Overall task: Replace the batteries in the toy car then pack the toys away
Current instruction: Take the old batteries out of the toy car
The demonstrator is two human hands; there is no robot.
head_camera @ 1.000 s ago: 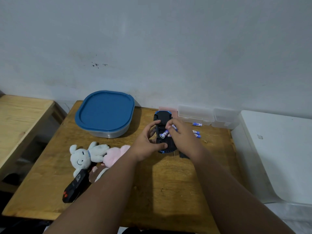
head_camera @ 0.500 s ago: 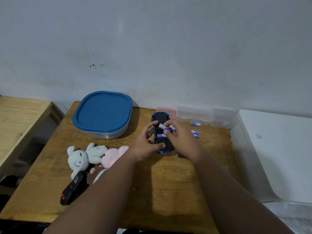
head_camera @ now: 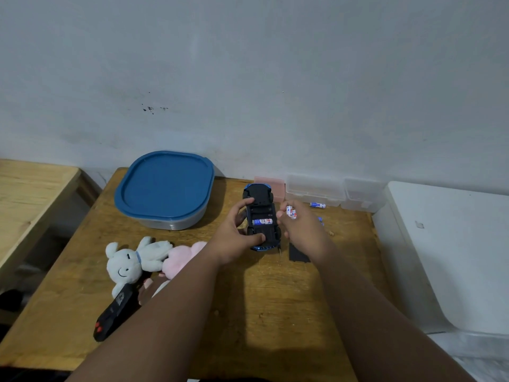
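Car (head_camera: pixel 259 201), gripped upside down by my left hand (head_camera: pixel 234 239), had one battery (head_camera: pixel 262 221) seated while my right hand (head_camera: pixel 304 231) pinched more batteries (head_camera: pixel 291 212); cover (head_camera: pixel 298 254) lay off, toys (head_camera: pixel 129 261) unpacked.

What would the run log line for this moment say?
step: battery swap | left hand: grips upturned toy car | bay: one seated battery | right hand: holds loose batteries | cover: off, beside car
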